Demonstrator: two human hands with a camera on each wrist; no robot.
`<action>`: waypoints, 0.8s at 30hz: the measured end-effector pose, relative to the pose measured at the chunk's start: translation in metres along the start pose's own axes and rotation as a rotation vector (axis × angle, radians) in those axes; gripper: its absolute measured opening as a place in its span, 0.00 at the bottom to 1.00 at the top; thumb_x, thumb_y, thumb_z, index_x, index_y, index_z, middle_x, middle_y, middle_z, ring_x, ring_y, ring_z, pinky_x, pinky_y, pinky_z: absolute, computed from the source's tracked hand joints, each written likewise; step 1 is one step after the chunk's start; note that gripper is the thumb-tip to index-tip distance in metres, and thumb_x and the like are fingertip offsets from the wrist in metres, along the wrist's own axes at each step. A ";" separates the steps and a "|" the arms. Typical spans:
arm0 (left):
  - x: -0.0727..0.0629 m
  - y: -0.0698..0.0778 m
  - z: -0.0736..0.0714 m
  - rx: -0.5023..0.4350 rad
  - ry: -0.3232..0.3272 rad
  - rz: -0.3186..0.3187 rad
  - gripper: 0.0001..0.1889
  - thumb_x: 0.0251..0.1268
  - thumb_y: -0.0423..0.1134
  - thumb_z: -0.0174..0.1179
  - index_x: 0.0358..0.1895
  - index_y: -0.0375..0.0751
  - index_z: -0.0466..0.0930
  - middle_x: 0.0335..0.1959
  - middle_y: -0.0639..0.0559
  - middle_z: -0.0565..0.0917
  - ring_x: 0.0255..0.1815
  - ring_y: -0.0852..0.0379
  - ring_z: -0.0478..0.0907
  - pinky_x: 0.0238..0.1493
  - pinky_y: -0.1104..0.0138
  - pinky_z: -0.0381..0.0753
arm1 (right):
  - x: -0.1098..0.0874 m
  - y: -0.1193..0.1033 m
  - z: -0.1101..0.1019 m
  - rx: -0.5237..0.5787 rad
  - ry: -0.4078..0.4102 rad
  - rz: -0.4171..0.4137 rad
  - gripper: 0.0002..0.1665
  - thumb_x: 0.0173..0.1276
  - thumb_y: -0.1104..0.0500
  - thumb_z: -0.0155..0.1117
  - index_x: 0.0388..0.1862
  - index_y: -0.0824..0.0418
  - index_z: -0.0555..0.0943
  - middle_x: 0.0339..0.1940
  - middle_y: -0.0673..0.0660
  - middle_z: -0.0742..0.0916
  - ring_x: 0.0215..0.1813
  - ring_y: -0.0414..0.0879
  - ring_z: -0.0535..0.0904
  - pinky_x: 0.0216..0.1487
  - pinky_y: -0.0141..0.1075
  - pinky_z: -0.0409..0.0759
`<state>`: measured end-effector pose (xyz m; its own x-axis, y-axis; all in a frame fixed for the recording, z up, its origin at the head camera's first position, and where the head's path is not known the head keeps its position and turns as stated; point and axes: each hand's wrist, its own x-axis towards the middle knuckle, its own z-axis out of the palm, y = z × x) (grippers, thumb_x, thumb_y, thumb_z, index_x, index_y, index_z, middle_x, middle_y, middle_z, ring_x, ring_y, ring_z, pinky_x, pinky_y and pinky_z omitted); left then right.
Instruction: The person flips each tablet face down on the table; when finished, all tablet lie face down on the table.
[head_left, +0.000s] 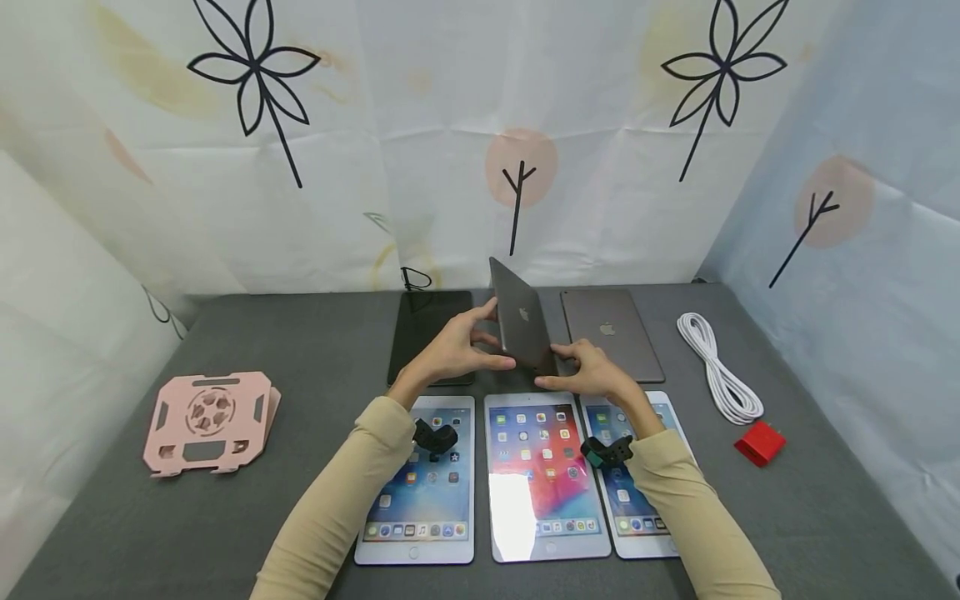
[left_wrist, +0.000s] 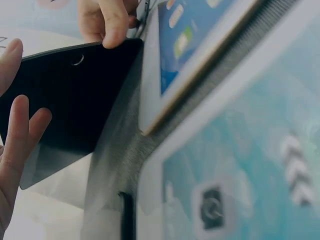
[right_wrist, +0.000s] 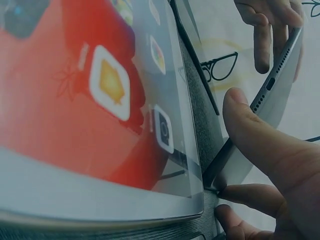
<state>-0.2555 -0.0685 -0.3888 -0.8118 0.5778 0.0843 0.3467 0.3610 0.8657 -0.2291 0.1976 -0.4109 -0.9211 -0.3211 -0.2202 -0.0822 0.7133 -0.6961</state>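
First, locate the dark tablet (head_left: 527,321) directly between the left hand (head_left: 465,343) and the right hand (head_left: 587,368), raised aslant in the gap between the black tablet (head_left: 427,323) at back left and the grey tablet (head_left: 615,333) at back right, just beyond the left white tablet (head_left: 427,496), the middle white tablet (head_left: 549,479) and the right white tablet (head_left: 632,497). Read the long axis as running away from the body, toward the back curtain (head_left: 442,108), with the left long edge high and the right long edge low. Take the logo face as turned up and to the right, the screen as turned down and to the left. Verify the near end by the home button (left_wrist: 77,60) in the left wrist view and by the port (right_wrist: 270,83) in the right wrist view, on the short edge spanning both hands. Count neither hand as nearer, with both in contact. Left hand: thumb and fingers parted, gripping about the raised near-left corner. Right hand: pinching the low near-right corner between thumb and fingers. Cannot confirm contact between that low corner and the table (head_left: 187,533). Treat the sideways tilt about the long axis as probably decisive for the coming move, with the left hand governing height and the right hand serving as likely pivot.
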 end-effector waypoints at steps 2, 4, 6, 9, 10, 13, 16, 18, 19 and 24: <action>-0.001 -0.002 0.000 0.000 0.007 -0.002 0.56 0.60 0.37 0.75 0.83 0.38 0.43 0.73 0.39 0.71 0.60 0.45 0.85 0.56 0.58 0.85 | 0.000 0.001 0.000 -0.003 0.001 -0.014 0.52 0.65 0.45 0.74 0.79 0.68 0.63 0.69 0.73 0.69 0.58 0.59 0.70 0.52 0.45 0.76; -0.002 -0.004 0.000 0.001 0.015 -0.004 0.56 0.60 0.37 0.75 0.83 0.37 0.44 0.73 0.39 0.71 0.59 0.45 0.85 0.55 0.59 0.85 | 0.000 0.001 0.000 -0.002 0.002 -0.022 0.52 0.65 0.46 0.74 0.78 0.68 0.63 0.69 0.73 0.69 0.58 0.59 0.70 0.51 0.44 0.75; -0.004 -0.007 0.000 0.007 0.021 -0.006 0.55 0.59 0.36 0.75 0.83 0.36 0.45 0.72 0.39 0.72 0.58 0.45 0.86 0.53 0.60 0.86 | -0.001 0.001 0.000 -0.006 0.005 -0.021 0.52 0.65 0.46 0.74 0.79 0.68 0.63 0.68 0.72 0.69 0.58 0.58 0.70 0.51 0.43 0.75; -0.005 -0.012 0.000 0.034 0.024 -0.024 0.56 0.58 0.37 0.76 0.83 0.35 0.46 0.72 0.39 0.72 0.57 0.46 0.86 0.52 0.60 0.86 | -0.001 0.001 0.000 -0.006 0.011 -0.013 0.52 0.65 0.46 0.75 0.79 0.69 0.62 0.67 0.73 0.70 0.54 0.56 0.68 0.47 0.41 0.72; -0.006 -0.013 0.000 0.039 0.021 -0.035 0.56 0.58 0.38 0.76 0.82 0.34 0.45 0.72 0.39 0.72 0.57 0.46 0.86 0.51 0.60 0.86 | -0.001 0.001 0.000 -0.006 0.016 -0.013 0.52 0.65 0.47 0.75 0.79 0.69 0.62 0.67 0.73 0.71 0.53 0.55 0.68 0.46 0.40 0.71; -0.008 -0.017 0.000 0.056 0.010 -0.063 0.56 0.58 0.39 0.76 0.82 0.34 0.45 0.72 0.40 0.72 0.57 0.47 0.86 0.49 0.61 0.87 | -0.002 0.001 0.000 -0.007 0.029 -0.020 0.53 0.64 0.48 0.76 0.78 0.71 0.63 0.65 0.73 0.73 0.48 0.53 0.65 0.43 0.39 0.68; -0.009 -0.020 -0.001 0.073 -0.001 -0.079 0.56 0.59 0.39 0.76 0.82 0.33 0.45 0.69 0.39 0.74 0.51 0.50 0.88 0.46 0.64 0.86 | -0.002 0.000 0.000 0.000 0.042 -0.027 0.52 0.63 0.49 0.77 0.77 0.73 0.63 0.64 0.72 0.75 0.47 0.52 0.65 0.42 0.38 0.67; -0.010 -0.021 -0.001 0.098 -0.002 -0.087 0.56 0.58 0.40 0.76 0.82 0.33 0.46 0.67 0.40 0.75 0.41 0.55 0.89 0.40 0.68 0.84 | -0.001 0.001 0.000 0.004 0.045 -0.025 0.52 0.64 0.50 0.76 0.77 0.73 0.63 0.63 0.72 0.75 0.47 0.52 0.65 0.43 0.39 0.67; -0.010 -0.022 -0.001 0.108 -0.004 -0.090 0.56 0.58 0.40 0.76 0.82 0.32 0.46 0.65 0.40 0.75 0.35 0.57 0.87 0.36 0.69 0.82 | -0.001 0.001 0.001 0.009 0.046 -0.021 0.52 0.64 0.51 0.76 0.77 0.73 0.63 0.63 0.71 0.75 0.47 0.52 0.65 0.43 0.39 0.67; -0.009 -0.026 0.000 0.142 -0.013 -0.113 0.56 0.57 0.41 0.77 0.82 0.32 0.48 0.59 0.42 0.76 0.17 0.64 0.70 0.21 0.71 0.68 | 0.000 0.001 0.002 0.013 0.052 -0.001 0.52 0.65 0.51 0.76 0.78 0.73 0.62 0.63 0.70 0.76 0.49 0.53 0.66 0.47 0.40 0.68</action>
<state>-0.2569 -0.0832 -0.4121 -0.8434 0.5370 -0.0166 0.3177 0.5234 0.7907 -0.2284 0.1975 -0.4132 -0.9396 -0.2886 -0.1838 -0.0785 0.7047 -0.7051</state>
